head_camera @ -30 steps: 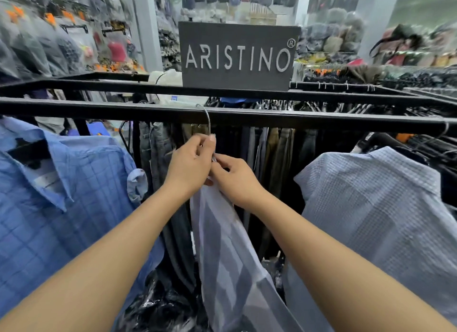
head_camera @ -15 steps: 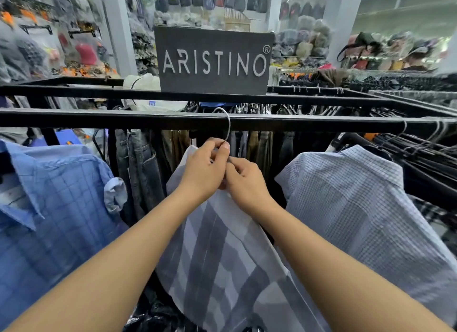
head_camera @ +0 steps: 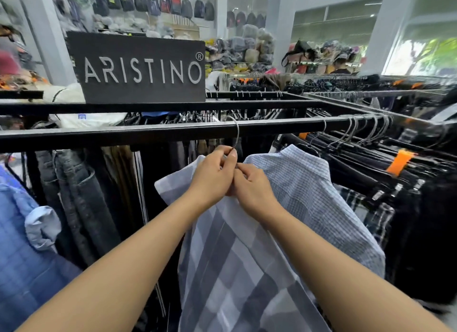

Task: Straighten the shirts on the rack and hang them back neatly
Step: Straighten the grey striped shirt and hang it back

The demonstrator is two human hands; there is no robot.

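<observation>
Our left hand (head_camera: 212, 176) pinches the hanger hook (head_camera: 237, 134) just under the rail (head_camera: 123, 134), which the hook loops over. Our right hand (head_camera: 252, 190) grips the checked shirt (head_camera: 235, 270) at its collar, the shirt hanging between our arms. We judge the cloth light and limp, apt to slide off, so hook and collar are the holds.

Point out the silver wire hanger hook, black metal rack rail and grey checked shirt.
Silver wire hanger hook (head_camera: 238, 134): head view, its curve.
Black metal rack rail (head_camera: 111, 137): head view, front face.
Grey checked shirt (head_camera: 235, 270): head view, middle panel.
</observation>
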